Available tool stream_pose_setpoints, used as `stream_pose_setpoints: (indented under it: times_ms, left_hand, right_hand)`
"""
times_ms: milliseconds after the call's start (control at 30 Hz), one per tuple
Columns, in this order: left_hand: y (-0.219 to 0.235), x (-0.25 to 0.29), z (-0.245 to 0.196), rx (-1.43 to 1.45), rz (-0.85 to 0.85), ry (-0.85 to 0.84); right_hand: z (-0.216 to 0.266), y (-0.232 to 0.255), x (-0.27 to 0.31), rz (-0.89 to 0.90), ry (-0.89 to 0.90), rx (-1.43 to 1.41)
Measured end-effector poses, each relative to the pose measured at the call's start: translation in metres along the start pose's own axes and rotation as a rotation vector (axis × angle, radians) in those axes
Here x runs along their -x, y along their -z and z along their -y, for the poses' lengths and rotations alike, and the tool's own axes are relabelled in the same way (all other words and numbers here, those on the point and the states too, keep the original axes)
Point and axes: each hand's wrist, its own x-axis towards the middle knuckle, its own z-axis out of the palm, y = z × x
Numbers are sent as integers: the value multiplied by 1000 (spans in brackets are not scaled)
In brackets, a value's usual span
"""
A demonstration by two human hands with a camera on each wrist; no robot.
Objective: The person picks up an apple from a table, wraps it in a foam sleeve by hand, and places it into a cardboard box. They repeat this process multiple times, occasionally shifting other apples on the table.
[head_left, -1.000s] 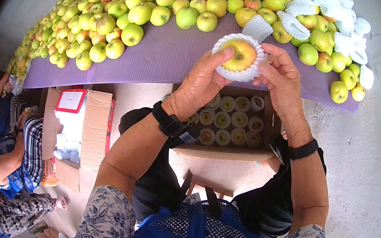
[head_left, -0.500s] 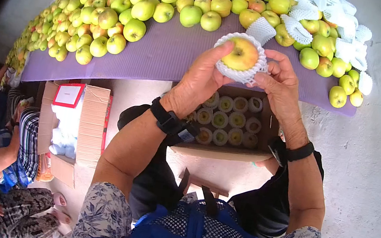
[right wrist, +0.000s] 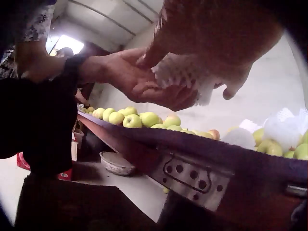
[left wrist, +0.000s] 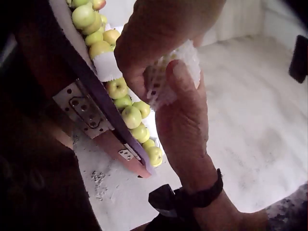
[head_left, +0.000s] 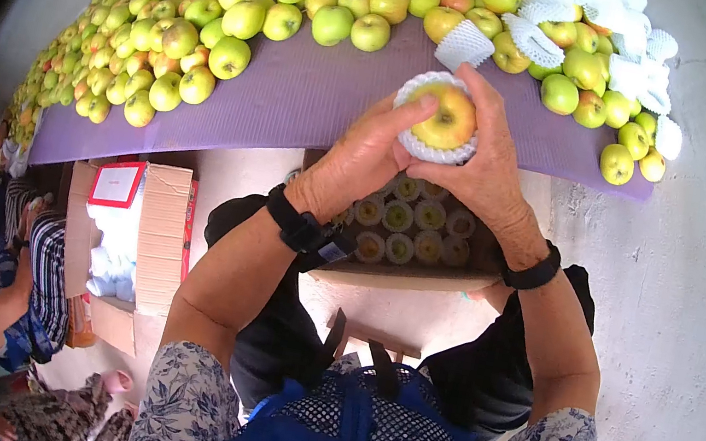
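A yellow-red apple in a white foam net is held between both hands above the purple table edge. The left hand grips it from the left with its thumb over the apple's face. From the right, the right hand curls round it, fingers along the far side and thumb below. In the left wrist view the right hand wraps the net. The right wrist view has the left hand under the net, fingers spread along it.
Loose apples pile over the purple table, with empty foam nets at the right. Beneath the edge stands a carton of netted apples. Another carton is at the left, near other seated people.
The right hand has shifted from pinching the net's right side to wrapping round the netted apple. The whole head view has moved slightly.
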Motion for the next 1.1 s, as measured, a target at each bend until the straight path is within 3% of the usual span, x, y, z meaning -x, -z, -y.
stream_pose_setpoints:
  times_ms: [200,367,667,800,867,1100]
  left_hand:
    - [-2,-2,-1,93,18,-3]
    - [-9,-2,9,303,-162,111]
    - [2,-5,5,396,-179,81]
    - [10,-8,-2,43,-232,-29]
    - [20,-7,3,-123,-148,-112]
    - [13,0,14,-324,-214,-10]
  right_hand:
    - [2,2,1,-83,27,-25]
    - [13,1,2,-15,83,-53]
    - [14,-1,-1,93,125,-14]
    - [7,12,-2,90,82,-83]
    - [4,13,0,113,117,12]
    - [5,-4,11,230,67,64]
